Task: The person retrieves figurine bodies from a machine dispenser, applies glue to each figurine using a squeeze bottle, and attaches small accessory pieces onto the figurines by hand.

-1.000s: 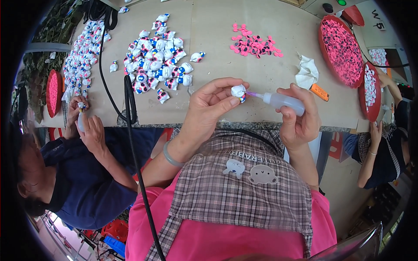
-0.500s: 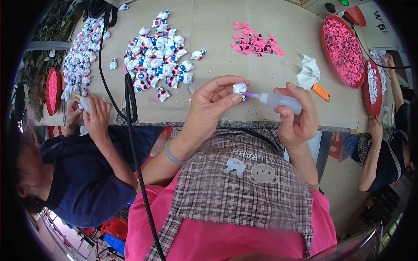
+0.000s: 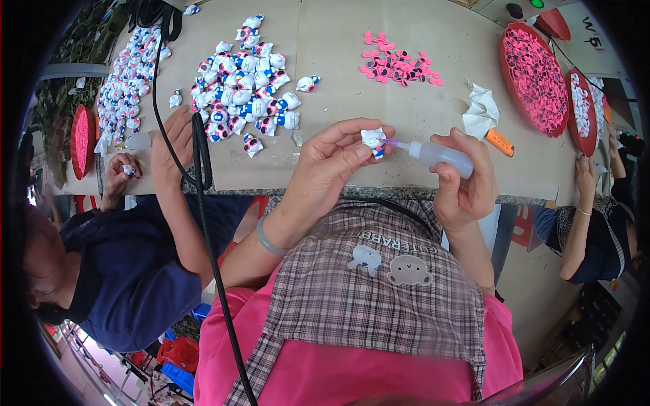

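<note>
Between the fingertips of my left hand (image 3: pixel 330 154) is a small white and blue animal figurine (image 3: pixel 374 140), held upright above the table's near edge. My right hand (image 3: pixel 468 177) grips a translucent squeeze bottle (image 3: pixel 443 160), tilted sideways. Its thin purple nozzle (image 3: pixel 398 144) points left at the figurine's side; a slight gap seems to lie between them, though contact is hard to judge. Ahead and left is a heap of similar figurines (image 3: pixel 240 95), many with pink and black parts. Small pink pieces with black spots (image 3: pixel 401 65) lie scattered beyond my hands.
A crumpled white tissue (image 3: pixel 480 111) and an orange tool (image 3: pixel 500 143) lie at right, near a red bowl (image 3: pixel 555 134) of pink pieces. A black cable (image 3: pixel 202 155) hangs at left. One co-worker's hand (image 3: pixel 172 145) is beside the heap; another co-worker works far right.
The figurine has turned upright, showing its blue lower part, and the nozzle has drawn back slightly right. The left co-worker has put down a bottle and reached toward the heap.
</note>
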Available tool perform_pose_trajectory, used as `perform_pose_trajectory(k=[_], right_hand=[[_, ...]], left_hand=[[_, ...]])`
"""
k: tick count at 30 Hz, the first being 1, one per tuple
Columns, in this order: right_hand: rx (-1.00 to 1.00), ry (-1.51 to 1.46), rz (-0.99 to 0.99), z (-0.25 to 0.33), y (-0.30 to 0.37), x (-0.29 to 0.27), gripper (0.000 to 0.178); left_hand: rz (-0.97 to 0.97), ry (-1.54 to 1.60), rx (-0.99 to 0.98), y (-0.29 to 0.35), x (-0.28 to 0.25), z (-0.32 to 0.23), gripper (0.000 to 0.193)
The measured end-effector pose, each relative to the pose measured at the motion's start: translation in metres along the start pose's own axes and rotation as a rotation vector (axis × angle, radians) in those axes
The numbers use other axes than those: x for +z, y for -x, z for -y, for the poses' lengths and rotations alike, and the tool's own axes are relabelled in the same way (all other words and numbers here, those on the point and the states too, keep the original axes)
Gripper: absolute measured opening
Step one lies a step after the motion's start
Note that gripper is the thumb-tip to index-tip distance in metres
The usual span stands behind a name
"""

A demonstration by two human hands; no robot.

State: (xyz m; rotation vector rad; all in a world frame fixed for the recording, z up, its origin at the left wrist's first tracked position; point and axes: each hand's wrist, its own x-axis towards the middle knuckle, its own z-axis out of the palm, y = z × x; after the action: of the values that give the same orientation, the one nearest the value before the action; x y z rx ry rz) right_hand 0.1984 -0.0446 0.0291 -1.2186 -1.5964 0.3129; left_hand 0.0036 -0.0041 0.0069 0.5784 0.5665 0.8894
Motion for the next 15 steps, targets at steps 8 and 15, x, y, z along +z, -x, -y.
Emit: perform_pose_trajectory(k=[8, 15], right_hand=[[-0.03, -0.001, 0.003, -0.0038, 0.0025, -0.0008, 0.04], [0.025, -0.039, -0.015, -0.0033, 0.0043, -0.0011, 0.037]], left_hand=[[0.044, 0.056, -0.013, 0.0009, 0.001, -0.0019, 0.035], [0.051, 0.071, -0.023, 0.0001, 0.0003, -0.002, 0.035]])
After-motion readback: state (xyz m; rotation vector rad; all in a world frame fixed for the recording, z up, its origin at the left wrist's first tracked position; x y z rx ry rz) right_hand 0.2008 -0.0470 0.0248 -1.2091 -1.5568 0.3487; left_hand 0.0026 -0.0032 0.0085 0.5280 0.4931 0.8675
